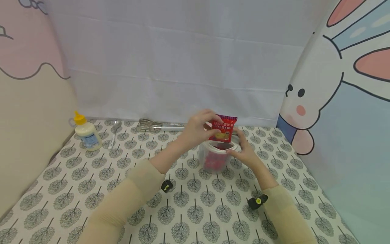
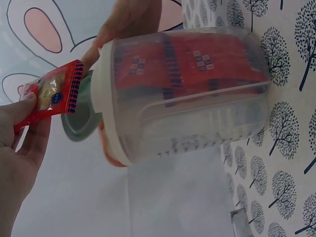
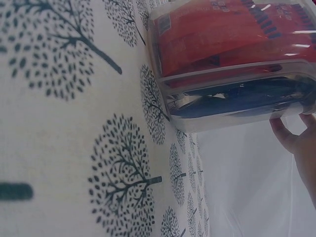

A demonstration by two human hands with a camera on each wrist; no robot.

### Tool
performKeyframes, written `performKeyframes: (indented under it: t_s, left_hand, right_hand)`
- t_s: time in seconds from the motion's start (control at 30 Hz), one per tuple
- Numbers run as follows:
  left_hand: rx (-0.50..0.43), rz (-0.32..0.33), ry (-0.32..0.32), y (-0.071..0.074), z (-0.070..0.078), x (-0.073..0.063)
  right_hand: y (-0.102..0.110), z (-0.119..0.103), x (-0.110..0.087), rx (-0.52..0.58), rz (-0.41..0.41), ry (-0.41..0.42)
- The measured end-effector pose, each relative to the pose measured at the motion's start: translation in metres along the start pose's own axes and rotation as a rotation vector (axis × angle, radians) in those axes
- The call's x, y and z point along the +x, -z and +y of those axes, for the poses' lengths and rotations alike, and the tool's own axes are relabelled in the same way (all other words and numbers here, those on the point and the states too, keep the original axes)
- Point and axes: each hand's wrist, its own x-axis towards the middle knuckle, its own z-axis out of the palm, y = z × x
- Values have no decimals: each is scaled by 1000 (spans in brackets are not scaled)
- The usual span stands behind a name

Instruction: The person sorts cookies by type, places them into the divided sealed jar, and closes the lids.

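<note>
My left hand (image 1: 198, 128) pinches a small red biscuit packet (image 1: 223, 130) between thumb and fingers, over the mouth of a clear plastic canister (image 1: 210, 162). A clear window on the packet shows round pale biscuits in the left wrist view. My right hand (image 1: 246, 154) grips the canister near its white rim, fingers around the far side. The canister stands upright on the table, its green flip lid (image 2: 81, 121) raised. Several red packets (image 2: 207, 59) show through its wall, and a dark blue packet (image 3: 237, 98) shows in the right wrist view.
A glue-like bottle (image 1: 89, 135) with a yellow cap stands at the back left, beside a spoon (image 1: 114, 132). Metal tongs (image 1: 164, 127) lie along the back edge. The tree-print tablecloth (image 1: 182, 217) meets a white cloth wall (image 1: 182, 61) and printed side panels (image 1: 350, 135).
</note>
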Motion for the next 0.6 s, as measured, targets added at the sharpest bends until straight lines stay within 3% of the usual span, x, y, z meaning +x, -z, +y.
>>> performKeyframes:
  t_s: [0.13,0.27,0.43,0.6]
  left_hand:
    - [11,-20,-56,-15,-10,-2]
    - [73,-56,-75,-22,-17,-10]
    - [278,-131,-162,-23,-22,-20]
    - [514,-206,-285,-23,-27,-28]
  right_hand:
    - [0,21,1,-18,9,-31]
    - [0,21,0,-26,6,-25]
    - [0,2,-1,-21,-5,39]
    - [0,1,-1,-15,-14,66]
